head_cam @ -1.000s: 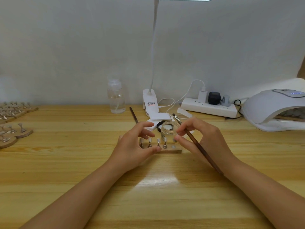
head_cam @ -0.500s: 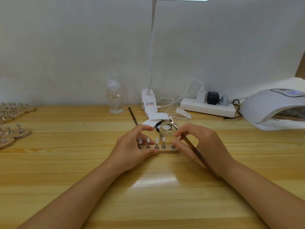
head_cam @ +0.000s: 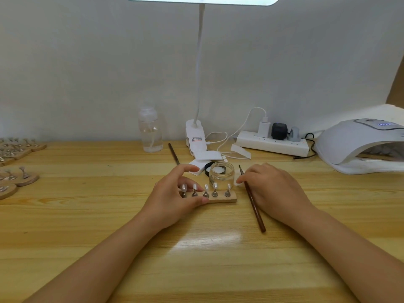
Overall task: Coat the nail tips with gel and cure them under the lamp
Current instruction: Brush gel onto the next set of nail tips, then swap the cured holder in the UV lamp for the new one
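Five nail tips [head_cam: 206,187] standing on small metal pegs in a row along a wooden holder [head_cam: 225,199], middle of the table [head_cam: 91,215], just in front of an open glass gel jar [head_cam: 221,174]. Left end of the holder pinched by the left hand [head_cam: 175,199], thumb along the near edge and fingers curled behind the first pegs. Brush [head_cam: 251,199] gripped in the right hand [head_cam: 273,191], bristle end up near the jar's right side, handle slanting back toward the body, apparently clear of both jar and tips.

Judged to be in the coating step: holder steadied, brush poised, jar uncapped with its black lid [head_cam: 208,166] lying behind. Impossible to tell whether any tip already carries gel.

Next move likely a dip into the jar, then a stroke over one tip; calls for a firm hold on the holder and a light touch, since the tips sit high on thin pegs.

Curing lamp [head_cam: 358,145] well apart at the far right, display lit, something wooden inside its mouth. More holders [head_cam: 20,179] at the left edge; a second brush [head_cam: 173,153], clear bottle [head_cam: 150,133], desk lamp [head_cam: 196,136] and power strip [head_cam: 273,146] along the back.
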Demonstrator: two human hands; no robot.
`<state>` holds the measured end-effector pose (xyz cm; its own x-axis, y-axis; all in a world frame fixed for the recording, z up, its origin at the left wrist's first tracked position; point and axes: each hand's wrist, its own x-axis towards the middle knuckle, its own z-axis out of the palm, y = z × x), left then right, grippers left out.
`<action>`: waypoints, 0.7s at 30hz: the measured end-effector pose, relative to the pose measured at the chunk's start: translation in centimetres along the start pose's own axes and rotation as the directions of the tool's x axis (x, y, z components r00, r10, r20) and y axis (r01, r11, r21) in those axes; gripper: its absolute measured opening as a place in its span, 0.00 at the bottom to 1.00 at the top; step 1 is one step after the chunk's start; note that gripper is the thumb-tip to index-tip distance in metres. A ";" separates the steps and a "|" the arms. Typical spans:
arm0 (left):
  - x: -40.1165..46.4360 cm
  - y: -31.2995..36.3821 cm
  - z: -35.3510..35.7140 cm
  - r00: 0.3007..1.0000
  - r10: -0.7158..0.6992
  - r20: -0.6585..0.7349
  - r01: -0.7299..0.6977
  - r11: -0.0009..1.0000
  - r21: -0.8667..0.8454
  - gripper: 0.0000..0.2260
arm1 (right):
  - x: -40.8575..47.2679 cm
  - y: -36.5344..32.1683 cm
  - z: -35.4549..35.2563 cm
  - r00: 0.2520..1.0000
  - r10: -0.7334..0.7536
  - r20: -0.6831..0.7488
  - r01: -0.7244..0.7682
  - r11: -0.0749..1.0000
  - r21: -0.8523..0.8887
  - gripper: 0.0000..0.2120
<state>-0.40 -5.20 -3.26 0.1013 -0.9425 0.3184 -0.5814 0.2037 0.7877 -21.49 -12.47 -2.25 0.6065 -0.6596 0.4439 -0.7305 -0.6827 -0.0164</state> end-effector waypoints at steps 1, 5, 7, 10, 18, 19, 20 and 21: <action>0.0 0.0 0.0 1.000 0.002 -0.001 -0.002 1.000 -0.004 0.23 | 0.1 0.0 0.0 1.000 -0.006 0.020 0.006 1.000 -0.011 0.16; -0.1 0.2 -0.1 1.000 0.015 -0.006 -0.015 1.000 0.001 0.23 | 0.0 0.1 0.1 0.998 -0.014 0.058 0.015 1.000 -0.023 0.18; -0.2 0.4 0.0 0.999 0.031 -0.018 -0.031 1.000 0.006 0.22 | 0.0 0.2 0.2 0.997 0.012 0.077 -0.015 0.999 0.037 0.18; -0.3 0.7 0.0 0.997 0.062 -0.043 -0.061 0.998 0.011 0.22 | 0.0 0.5 0.2 0.992 0.055 0.110 -0.074 0.982 0.176 0.21; -0.9 2.5 0.1 0.985 0.119 -0.125 -0.121 0.993 -0.003 0.22 | 0.6 1.5 -0.9 0.964 0.183 0.192 -0.257 0.819 0.513 0.17; -0.9 3.0 0.1 0.983 0.127 -0.133 -0.131 0.991 -0.016 0.22 | 0.6 1.9 -1.2 0.955 0.194 0.224 -0.285 0.807 0.517 0.16; -0.9 3.6 0.2 0.981 0.133 -0.138 -0.139 0.990 -0.031 0.22 | 0.6 2.3 -1.5 0.944 0.206 0.259 -0.316 0.791 0.523 0.15; -0.9 4.2 0.3 0.981 0.134 -0.143 -0.142 0.989 -0.048 0.22 | 0.5 2.6 -2.0 0.931 0.215 0.295 -0.346 0.778 0.525 0.14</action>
<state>-3.19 -3.61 -0.38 0.1368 -0.8592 0.4930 -0.5504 0.3479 0.7589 -23.71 -14.01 -0.31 0.4999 -0.8538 0.1453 -0.6132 -0.4674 -0.6368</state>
